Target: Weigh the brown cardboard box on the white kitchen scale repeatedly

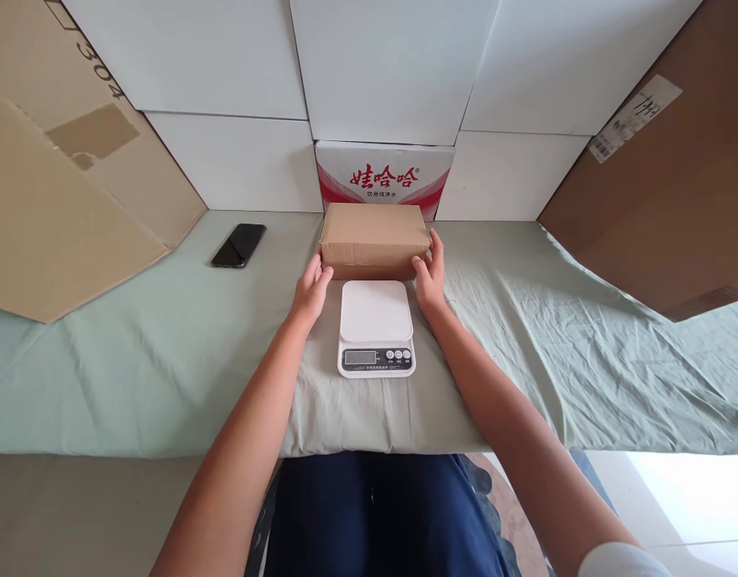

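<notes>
A closed brown cardboard box (374, 228) is between my two hands, just behind a white kitchen scale (377, 311). My left hand (312, 287) presses on the box's left end, its thumb at the front corner. On the right end, my right hand (429, 271) grips with the thumb on the front face and the fingers along the side. The scale's plate holds nothing, and its small display looks blank. Whether the box rests on the cloth or is slightly raised, I cannot tell.
A black phone (239, 245) lies on the pale green cloth (164, 344) to the left. Behind the box stands a red and white printed carton (384, 172) against white panels. Large cardboard sheets lean at the left (74, 200) and right (663, 208).
</notes>
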Demonstrator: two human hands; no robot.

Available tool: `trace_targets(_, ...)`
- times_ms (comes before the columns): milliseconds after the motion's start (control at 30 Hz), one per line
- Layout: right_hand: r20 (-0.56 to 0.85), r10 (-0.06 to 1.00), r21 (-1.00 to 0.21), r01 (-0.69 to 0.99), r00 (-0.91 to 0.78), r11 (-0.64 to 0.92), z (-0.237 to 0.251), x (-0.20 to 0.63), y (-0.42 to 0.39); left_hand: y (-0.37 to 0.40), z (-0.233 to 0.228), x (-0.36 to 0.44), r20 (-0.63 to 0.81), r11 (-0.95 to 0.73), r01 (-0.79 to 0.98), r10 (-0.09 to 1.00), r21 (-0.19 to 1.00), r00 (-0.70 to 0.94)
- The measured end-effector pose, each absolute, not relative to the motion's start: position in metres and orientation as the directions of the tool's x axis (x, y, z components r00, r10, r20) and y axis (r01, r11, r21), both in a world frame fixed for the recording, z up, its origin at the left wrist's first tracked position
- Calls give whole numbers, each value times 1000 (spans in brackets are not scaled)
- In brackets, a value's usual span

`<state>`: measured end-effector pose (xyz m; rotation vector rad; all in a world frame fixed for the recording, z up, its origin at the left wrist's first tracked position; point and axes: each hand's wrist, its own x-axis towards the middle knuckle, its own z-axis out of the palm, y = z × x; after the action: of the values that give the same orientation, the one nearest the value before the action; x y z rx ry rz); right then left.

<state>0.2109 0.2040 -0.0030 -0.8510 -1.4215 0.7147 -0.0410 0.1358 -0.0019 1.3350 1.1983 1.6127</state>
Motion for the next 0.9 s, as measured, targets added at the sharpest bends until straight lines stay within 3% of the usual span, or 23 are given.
trace_targets(467, 556, 829, -818, 134, -61, 559, 4, 212, 197, 135, -3, -40, 312, -317, 4, 931, 948, -192)
trace_targets(900, 534, 844, -833, 137, -53, 535, 7, 211, 194, 133, -2, -43, 314, -319, 0, 933, 948, -175)
